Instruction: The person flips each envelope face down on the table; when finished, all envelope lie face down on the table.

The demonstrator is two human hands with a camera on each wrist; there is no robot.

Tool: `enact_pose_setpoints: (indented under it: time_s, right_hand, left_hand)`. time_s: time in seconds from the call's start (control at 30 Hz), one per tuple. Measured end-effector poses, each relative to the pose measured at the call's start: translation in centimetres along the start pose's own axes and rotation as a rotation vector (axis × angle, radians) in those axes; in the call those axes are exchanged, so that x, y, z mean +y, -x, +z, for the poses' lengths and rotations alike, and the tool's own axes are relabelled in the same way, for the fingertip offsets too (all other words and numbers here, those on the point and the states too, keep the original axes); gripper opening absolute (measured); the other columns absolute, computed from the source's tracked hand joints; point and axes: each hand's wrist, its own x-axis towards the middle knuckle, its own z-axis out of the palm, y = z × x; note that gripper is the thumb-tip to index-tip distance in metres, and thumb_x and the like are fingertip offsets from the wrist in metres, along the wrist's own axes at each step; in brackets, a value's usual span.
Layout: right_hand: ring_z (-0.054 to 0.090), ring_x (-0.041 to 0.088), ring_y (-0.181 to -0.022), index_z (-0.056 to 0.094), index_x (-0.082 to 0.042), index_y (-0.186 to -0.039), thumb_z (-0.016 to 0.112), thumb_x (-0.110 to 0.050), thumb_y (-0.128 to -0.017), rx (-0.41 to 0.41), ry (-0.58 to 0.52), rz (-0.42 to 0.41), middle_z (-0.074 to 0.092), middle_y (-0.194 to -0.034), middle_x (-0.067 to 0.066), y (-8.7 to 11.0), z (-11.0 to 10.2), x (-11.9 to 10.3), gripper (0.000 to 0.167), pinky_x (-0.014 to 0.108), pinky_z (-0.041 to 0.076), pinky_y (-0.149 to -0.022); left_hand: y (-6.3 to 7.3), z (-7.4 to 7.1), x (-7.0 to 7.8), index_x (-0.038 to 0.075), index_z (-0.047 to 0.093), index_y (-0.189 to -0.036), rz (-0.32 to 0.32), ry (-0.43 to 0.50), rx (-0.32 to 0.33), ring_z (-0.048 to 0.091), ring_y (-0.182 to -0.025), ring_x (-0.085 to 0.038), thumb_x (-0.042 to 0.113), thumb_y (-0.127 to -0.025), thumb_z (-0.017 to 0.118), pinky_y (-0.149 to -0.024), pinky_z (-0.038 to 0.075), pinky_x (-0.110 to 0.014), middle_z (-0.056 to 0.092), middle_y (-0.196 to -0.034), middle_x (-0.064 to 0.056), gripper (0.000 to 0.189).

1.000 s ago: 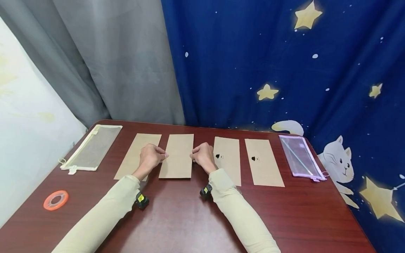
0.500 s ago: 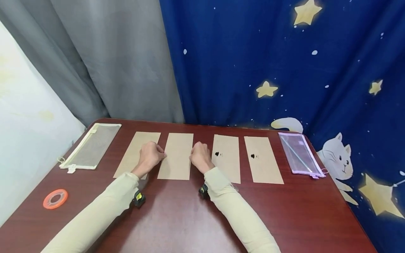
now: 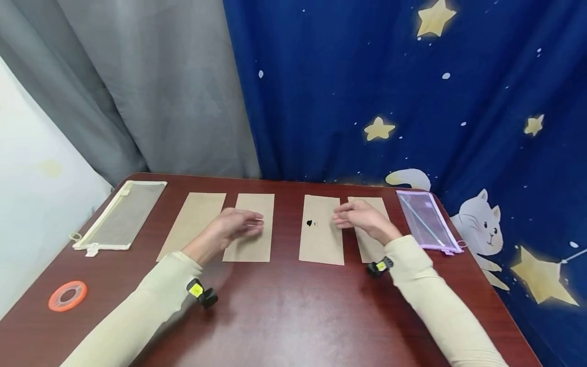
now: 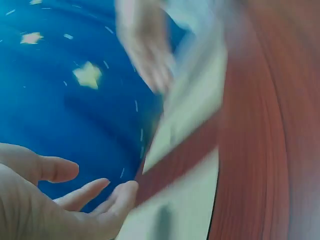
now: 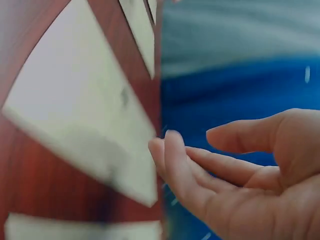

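Brown kraft paper rectangles lie flat in a row on the table. My left hand (image 3: pixel 236 224) hovers over the second paper from the left (image 3: pixel 247 251), fingers loosely extended. Held above the third paper (image 3: pixel 319 247) and fourth paper (image 3: pixel 369 248) is my right hand (image 3: pixel 359 219); its fingers are relaxed too. Both palms face inward, and neither hand holds anything. The leftmost paper (image 3: pixel 190 219) lies partly behind my left forearm. A small black hat-like print marks the third paper. In the wrist views, the left thumb and fingers (image 4: pixel 95 200) and the right ones (image 5: pixel 225 170) stand apart.
A cream-edged mesh zip pouch (image 3: pixel 126 216) lies at the far left. The purple-edged pouch (image 3: pixel 426 219) at the far right has a thin stick inside. An orange ring-shaped object (image 3: pixel 57 302) rests near the left edge. Curtains (image 3: pixel 316 102) hang behind the reddish-brown table (image 3: pixel 293 316).
My hands have left the sides of the second paper. The right hand has moved right, over the third and fourth papers; the left has shifted right over the second, fingers loosened.
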Motion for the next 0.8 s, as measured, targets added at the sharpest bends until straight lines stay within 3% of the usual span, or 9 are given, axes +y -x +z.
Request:
enact_pose_setpoints:
  time_s: [0.07, 0.13, 0.23, 0.37, 0.53, 0.8]
  right_hand:
    - [0.059, 0.04, -0.128, 0.036, 0.021, -0.144, 0.041, 0.001, -0.105, -0.066, -0.162, 0.089, 0.049, -0.142, 0.039, 0.0, -1.9, 1.6, 0.044, 0.045, 0.048, -0.111]
    - [0.057, 0.04, -0.131, 0.032, 0.021, -0.145, 0.038, 0.001, -0.106, -0.105, -0.279, 0.152, 0.044, -0.145, 0.039, 0.0, -3.2, 2.8, 0.045, 0.044, 0.045, -0.114]
    - [0.05, 0.041, -0.136, 0.028, 0.02, -0.148, 0.035, 0.0, -0.107, -0.134, -0.425, 0.215, 0.038, -0.149, 0.039, -0.3, -4.2, 3.7, 0.046, 0.045, 0.039, -0.118]
    - [0.035, 0.042, -0.147, 0.02, 0.017, -0.152, 0.033, 0.0, -0.107, -0.158, -0.593, 0.273, 0.027, -0.157, 0.038, -0.8, -4.4, 4.2, 0.05, 0.044, 0.032, -0.122]
    - [0.028, 0.042, -0.15, 0.017, 0.015, -0.154, 0.033, -0.007, -0.109, -0.165, -0.661, 0.301, 0.024, -0.159, 0.036, -1.1, -4.2, 4.3, 0.052, 0.043, 0.029, -0.124]
    - [0.031, 0.043, -0.148, 0.02, 0.015, -0.153, 0.033, -0.013, -0.11, -0.121, -0.624, 0.315, 0.027, -0.157, 0.038, -1.0, -3.8, 4.2, 0.053, 0.043, 0.03, -0.123]
  left_hand:
    - [-0.5, 1.6, 0.3, -0.012, 0.044, -0.144, -0.108, 0.174, -0.091, 0.065, -0.123, -0.029, 0.016, -0.108, 0.045, -0.113, 0.047, -0.039, 0.05, -0.146, -0.032, 0.046]
    - [-1.3, 3.1, 0.7, -0.011, 0.038, -0.149, -0.179, 0.259, -0.151, 0.052, -0.137, -0.036, 0.023, -0.11, 0.039, -0.119, 0.04, -0.042, 0.04, -0.153, -0.033, 0.052]
    - [-2.8, 5.0, 1.1, -0.01, 0.032, -0.152, -0.234, 0.292, -0.174, 0.041, -0.145, -0.04, 0.035, -0.111, 0.032, -0.122, 0.036, -0.043, 0.036, -0.155, -0.033, 0.061]
    - [-4.4, 6.6, 1.5, -0.012, 0.028, -0.153, -0.277, 0.283, -0.148, 0.04, -0.146, -0.041, 0.042, -0.111, 0.029, -0.123, 0.035, -0.043, 0.034, -0.156, -0.034, 0.068]
    - [-5.1, 7.8, 1.7, -0.015, 0.028, -0.151, -0.279, 0.235, -0.099, 0.041, -0.144, -0.043, 0.041, -0.11, 0.032, -0.122, 0.036, -0.044, 0.034, -0.154, -0.036, 0.069]
    - [-5.3, 9.1, 1.7, -0.015, 0.034, -0.148, -0.284, 0.207, -0.074, 0.044, -0.142, -0.041, 0.038, -0.109, 0.039, -0.121, 0.039, -0.044, 0.038, -0.151, -0.034, 0.066]
